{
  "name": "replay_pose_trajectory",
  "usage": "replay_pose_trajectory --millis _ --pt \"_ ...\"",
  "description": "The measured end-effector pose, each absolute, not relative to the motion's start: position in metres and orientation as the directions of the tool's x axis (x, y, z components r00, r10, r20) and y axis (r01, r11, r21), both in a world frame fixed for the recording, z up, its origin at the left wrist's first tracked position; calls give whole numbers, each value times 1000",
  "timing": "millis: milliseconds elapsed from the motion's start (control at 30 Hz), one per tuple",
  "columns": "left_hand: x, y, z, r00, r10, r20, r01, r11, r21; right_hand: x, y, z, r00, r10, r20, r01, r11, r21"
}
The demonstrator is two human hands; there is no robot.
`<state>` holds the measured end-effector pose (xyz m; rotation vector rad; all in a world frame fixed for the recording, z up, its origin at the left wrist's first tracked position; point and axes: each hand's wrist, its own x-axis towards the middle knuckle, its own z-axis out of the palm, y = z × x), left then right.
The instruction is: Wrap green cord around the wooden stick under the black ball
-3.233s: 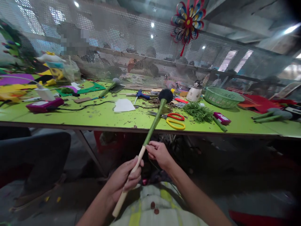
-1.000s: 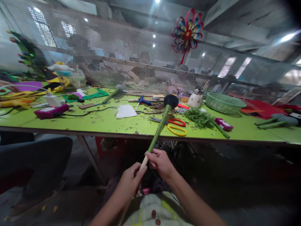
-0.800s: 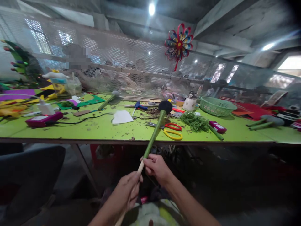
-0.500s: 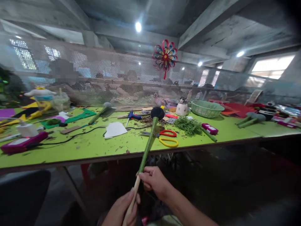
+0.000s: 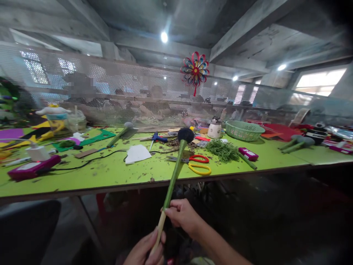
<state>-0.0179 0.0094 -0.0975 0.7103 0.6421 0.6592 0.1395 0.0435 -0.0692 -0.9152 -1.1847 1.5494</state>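
A wooden stick (image 5: pixel 173 180) slants up from my hands, with a dark, round, fuzzy head (image 5: pixel 185 135) at its far end. Green wrapping covers its upper length, while the lower part is bare pale wood. My left hand (image 5: pixel 147 247) is closed around the bare lower part. Higher up, the thumb and fingers of my right hand (image 5: pixel 182 216) pinch the stick where the green wrapping ends. Behind the stick on the table lie scissors (image 5: pixel 199 169) with one red and one yellow handle. A pile of green strands (image 5: pixel 223 150) is to their right.
The green table (image 5: pixel 104 180) also carries a glue gun (image 5: pixel 158 137), white paper (image 5: pixel 138 154), a green basket (image 5: pixel 245 131) and a white jar (image 5: pixel 214 129). Purple devices (image 5: pixel 34 167) lie left and right, one with a black cable. Similar grey-headed stems (image 5: pixel 121 133) rest farther back. A perforated screen stands behind.
The view has tilted slightly, so the table sits a little lower and farther right. Both hands keep their hold on the stick, and my left hand appears slightly lower.
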Motion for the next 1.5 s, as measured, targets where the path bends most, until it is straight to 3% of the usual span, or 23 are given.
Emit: replay_pose_trajectory --millis 67,133,233,333,433,500,633,733,833,967,1067,1167,1233,1300,1367,1500 --pt "-16 10 -101 547 770 -329 -261 530 807 138 44 -71 -256 966 -26 -233 -88 -968" --pt "-13 7 -100 328 872 -363 -129 422 897 138 44 -73 -224 974 -22 -189 -66 -980" --pt "-12 1 -94 78 974 -214 38 212 977 138 43 -74 -219 976 -12 -140 -43 -989" --pt "-13 -2 -87 218 932 -289 -109 317 942 142 43 -74 -306 952 -21 -203 -87 -975" --pt "-15 -1 -83 497 795 -347 -336 545 768 145 43 -75 -383 923 -33 -280 -150 -948" --pt "-16 0 -83 570 753 -329 -372 593 714 145 44 -75 -400 916 -42 -299 -174 -938" --pt "-13 1 -89 337 875 -348 -205 428 880 141 45 -78 -370 928 -43 -299 -163 -940" --pt "-11 0 -92 174 948 -267 -132 291 948 139 45 -80 -331 943 -36 -294 -140 -945" --pt "-11 -1 -89 283 918 -278 -188 337 922 142 45 -79 -350 936 -28 -305 -142 -942" --pt "-17 1 -79 590 754 -288 -398 582 709 146 44 -75 -405 914 -28 -326 -173 -929" --pt "-18 3 -77 618 734 -282 -401 603 690 145 44 -75 -380 924 -33 -329 -169 -929" --pt "-14 3 -79 406 841 -358 -212 468 858 142 44 -78 -309 950 -41 -307 -140 -941" --pt "-10 1 -80 192 934 -301 -60 317 946 142 44 -80 -284 958 -34 -297 -122 -947" --pt "-9 0 -79 134 963 -235 -24 240 970 142 44 -81 -301 953 -23 -304 -119 -945" --pt "-10 -2 -77 265 927 -266 -161 315 935 144 44 -81 -342 939 -11 -322 -129 -938" --pt "-14 0 -75 596 744 -301 -424 610 669 145 44 -76 -391 920 12 -372 -147 -916"
